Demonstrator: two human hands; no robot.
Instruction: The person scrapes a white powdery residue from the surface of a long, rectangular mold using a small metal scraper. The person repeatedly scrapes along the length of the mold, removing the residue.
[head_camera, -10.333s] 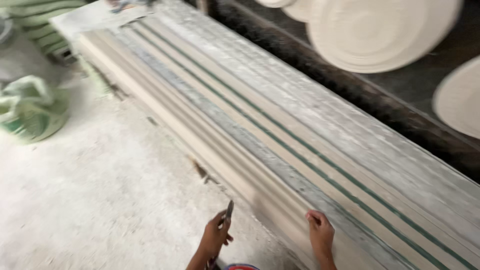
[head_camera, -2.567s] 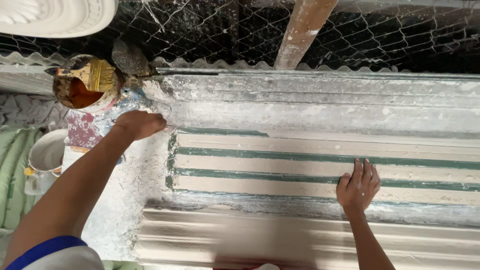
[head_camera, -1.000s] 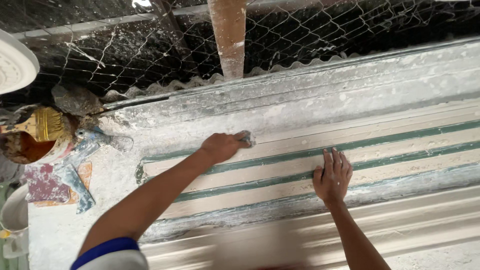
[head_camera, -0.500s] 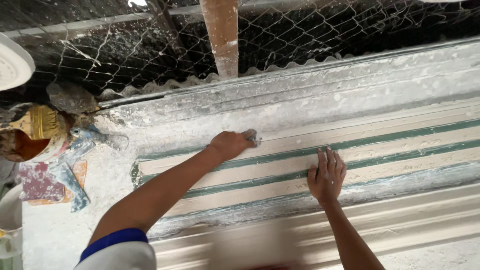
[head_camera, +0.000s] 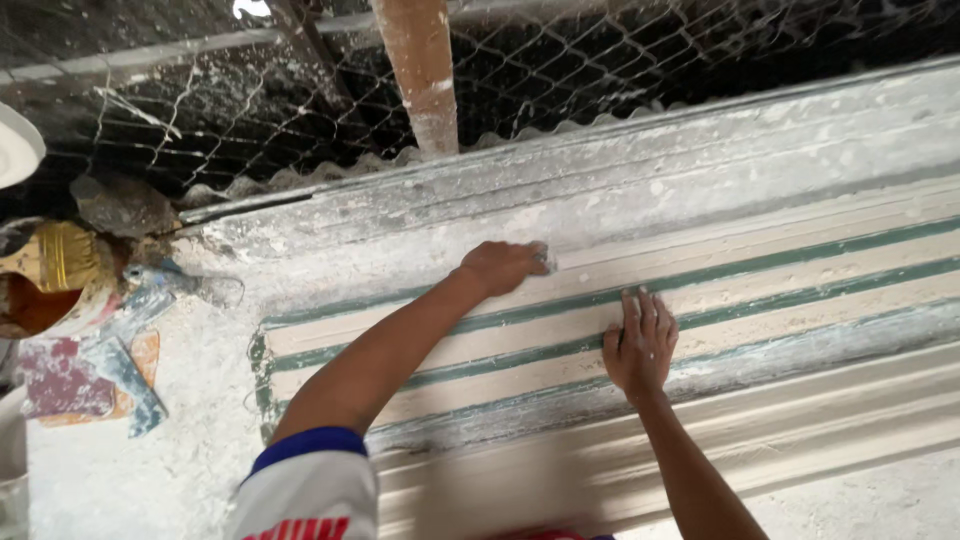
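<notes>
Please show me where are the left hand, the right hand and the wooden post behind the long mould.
left hand (head_camera: 505, 266), head view, on the knuckles, closed on a small tool.
right hand (head_camera: 640, 345), head view, on the back, flat on the mould.
wooden post (head_camera: 418, 70), head view, on its dusty front face.

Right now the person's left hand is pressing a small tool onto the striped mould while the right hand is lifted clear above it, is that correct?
Not quite: the right hand is not lifted; it lies flat, fingers spread, on the striped mould. The head view shows this. The left hand does press a small tool onto the mould.
</notes>
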